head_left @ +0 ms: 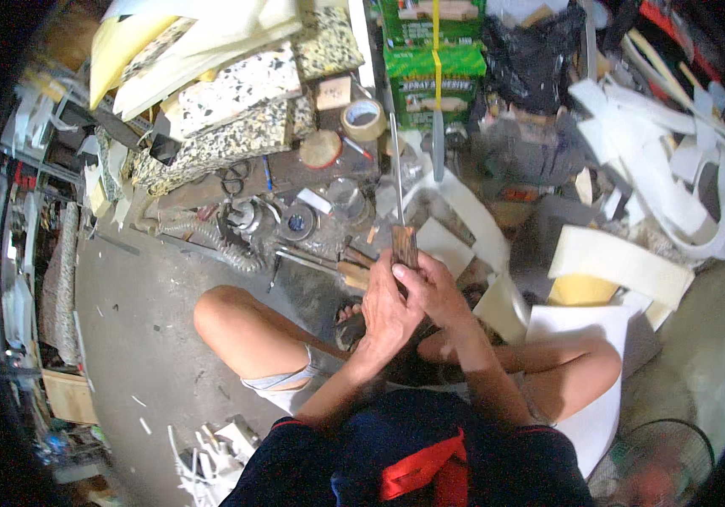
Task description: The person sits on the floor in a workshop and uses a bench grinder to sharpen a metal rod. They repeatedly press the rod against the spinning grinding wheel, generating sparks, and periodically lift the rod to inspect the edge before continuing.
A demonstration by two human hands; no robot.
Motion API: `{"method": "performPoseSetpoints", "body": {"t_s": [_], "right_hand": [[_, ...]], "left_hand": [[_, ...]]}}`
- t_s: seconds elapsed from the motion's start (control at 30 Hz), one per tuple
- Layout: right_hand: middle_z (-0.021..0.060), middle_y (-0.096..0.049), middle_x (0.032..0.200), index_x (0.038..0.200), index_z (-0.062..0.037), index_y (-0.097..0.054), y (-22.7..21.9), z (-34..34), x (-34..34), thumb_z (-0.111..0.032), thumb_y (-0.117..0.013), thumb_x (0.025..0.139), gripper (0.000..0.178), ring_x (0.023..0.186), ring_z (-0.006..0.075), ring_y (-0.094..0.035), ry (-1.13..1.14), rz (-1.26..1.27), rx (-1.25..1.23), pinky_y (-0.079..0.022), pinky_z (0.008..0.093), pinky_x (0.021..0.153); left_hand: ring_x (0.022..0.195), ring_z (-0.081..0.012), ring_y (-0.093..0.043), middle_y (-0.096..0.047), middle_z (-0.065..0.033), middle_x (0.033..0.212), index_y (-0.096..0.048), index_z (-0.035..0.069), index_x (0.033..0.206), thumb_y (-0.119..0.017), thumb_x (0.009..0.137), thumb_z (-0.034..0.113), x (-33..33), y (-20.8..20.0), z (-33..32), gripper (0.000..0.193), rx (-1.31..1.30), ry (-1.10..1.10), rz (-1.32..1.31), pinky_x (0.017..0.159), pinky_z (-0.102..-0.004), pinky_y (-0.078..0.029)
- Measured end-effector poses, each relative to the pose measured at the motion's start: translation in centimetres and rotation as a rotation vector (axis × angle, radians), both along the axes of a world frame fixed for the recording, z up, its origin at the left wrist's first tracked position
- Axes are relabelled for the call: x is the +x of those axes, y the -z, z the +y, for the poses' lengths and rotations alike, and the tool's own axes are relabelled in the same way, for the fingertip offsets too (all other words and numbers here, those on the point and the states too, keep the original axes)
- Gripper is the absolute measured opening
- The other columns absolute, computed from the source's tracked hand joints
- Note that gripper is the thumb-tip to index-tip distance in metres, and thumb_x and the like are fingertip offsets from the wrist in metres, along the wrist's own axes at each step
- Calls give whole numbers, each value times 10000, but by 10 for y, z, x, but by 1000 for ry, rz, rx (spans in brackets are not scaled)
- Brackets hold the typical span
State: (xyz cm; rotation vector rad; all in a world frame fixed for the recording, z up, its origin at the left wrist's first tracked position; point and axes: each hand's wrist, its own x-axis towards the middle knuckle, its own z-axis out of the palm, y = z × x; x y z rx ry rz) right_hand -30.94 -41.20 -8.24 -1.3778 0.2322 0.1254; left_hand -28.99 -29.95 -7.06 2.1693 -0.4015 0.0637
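Two hands meet in the middle of the view, above the person's crossed bare legs, as the person sits on the grey floor (pixel 134 338). The left hand (pixel 386 314) and the right hand (pixel 432 291) both close around the wooden handle (pixel 404 246) of a long tool, whose thin metal blade (pixel 395 169) runs straight up and away from the person toward the green boxes (pixel 432 63) at the far edge of the floor. Each grip is pressed together around the handle, the left fingers wrapped low on it, the right fingers curled just beside and slightly above; only the top end of the handle shows clear of the hands.

Just left of the hands a second wooden-handled tool (pixel 341 269) lies on the floor among round metal tins (pixel 299 224), with scissors (pixel 233 180) further off. A roll of brown tape (pixel 363 118) sits near the far edge, beside speckled foam slabs (pixel 240 110) piled at the far left. Curved white foam strips (pixel 675 160) heap up at the far right, and cream foam blocks (pixel 616 266) lie near the right knee. A white sheet (pixel 591 372) rests against the right leg. A round fan guard (pixel 662 460) shows in the near right corner.
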Motion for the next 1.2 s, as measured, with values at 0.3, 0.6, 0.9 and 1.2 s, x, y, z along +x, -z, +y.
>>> {"method": "performPoseSetpoints", "body": {"t_s": [0.3, 0.6, 0.9, 1.2], "right_hand": [[37, -640, 787, 1081, 5, -601, -47, -7, -17, -189, -575, 985, 218, 650, 120, -582, -15, -117, -223, -488, 285, 617], [65, -656, 709, 1096, 0, -617, -60, 12, -19, -211, -649, 947, 261, 601, 133, -621, -95, -171, -461, -505, 303, 587], [63, -662, 705, 1058, -4, -621, -56, 11, -15, -224, -630, 961, 241, 587, 125, -620, -120, -111, -460, -501, 290, 566], [70, -667, 718, 974, -2, -603, -56, 15, -13, -236, -650, 955, 240, 580, 116, -618, -128, -75, -421, -495, 281, 546]], "left_hand": [[987, -178, -646, -653, -123, 1154, -495, -36, 1382, -668, 938, 167, 70, -86, 76, 519, -640, 85, 282, 832, -304, -540], [559, -58, -583, -643, -12, 692, -646, 4, 987, -731, 903, 121, 90, -107, 78, 167, -838, -16, 327, 458, -201, -460], [525, -82, -594, -647, -35, 675, -651, 3, 936, -710, 922, 118, 97, -87, 83, 130, -834, -31, 286, 462, -211, -473], [510, -48, -559, -616, -15, 638, -607, 1, 837, -715, 909, 82, 101, -83, 86, 152, -872, -57, 283, 449, -204, -454]]}}
